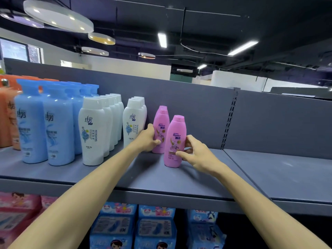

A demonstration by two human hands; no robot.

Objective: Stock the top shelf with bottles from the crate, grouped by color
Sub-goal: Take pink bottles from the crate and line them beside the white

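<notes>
On the grey top shelf [140, 173] stand two rows of pink bottles. My left hand [148, 139] grips the front bottle of the rear pink row [161, 126], with more pink bottles lined up behind it. My right hand [195, 153] holds the nearer pink bottle [175, 141], thumb on its label and fingers behind it; the bottle stands upright on the shelf. To the left stand white bottles [94, 130] in two rows, then blue bottles [45, 123], then orange bottles [7, 115] at the far left. The crate is out of view.
The shelf's grey back panel [197, 108] rises behind the bottles. A slotted upright [229, 119] splits it from the bare shelf section [280, 169] on the right. Below, packs in blue [154, 229] and pink [16, 211] fill the lower shelf.
</notes>
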